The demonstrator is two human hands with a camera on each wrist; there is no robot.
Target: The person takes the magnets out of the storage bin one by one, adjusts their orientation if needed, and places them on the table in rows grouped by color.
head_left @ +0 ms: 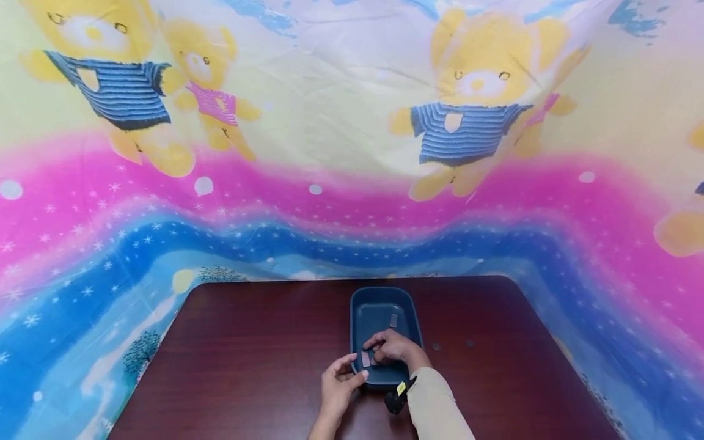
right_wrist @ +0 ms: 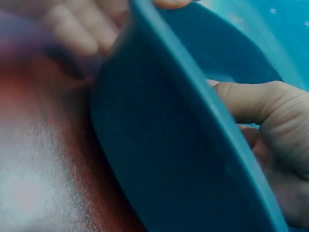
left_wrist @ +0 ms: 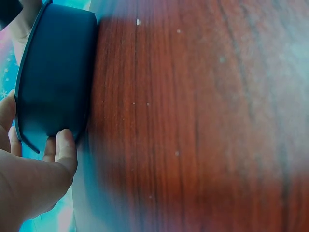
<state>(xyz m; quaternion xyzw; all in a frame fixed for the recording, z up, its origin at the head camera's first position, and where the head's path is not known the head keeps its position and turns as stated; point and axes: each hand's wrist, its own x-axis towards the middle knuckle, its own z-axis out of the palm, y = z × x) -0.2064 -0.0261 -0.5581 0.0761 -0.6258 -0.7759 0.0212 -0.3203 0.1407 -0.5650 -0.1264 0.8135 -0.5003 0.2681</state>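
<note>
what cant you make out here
Head view: whether the right hand pinches anything; the hand itself blocks this.
Head view: what the two spots on the table are; too small.
Left wrist view: the tray's inside, hidden by its wall.
Right wrist view: left hand, blurred, cut by the top edge.

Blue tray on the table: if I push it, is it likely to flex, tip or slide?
The blue tray probably keeps its shape, since its walls stand up with an even rim. Tipping seems unlikely, as it is low and sits on a broad base. It may slide fairly easily, because the table looks smooth and shiny.
</note>
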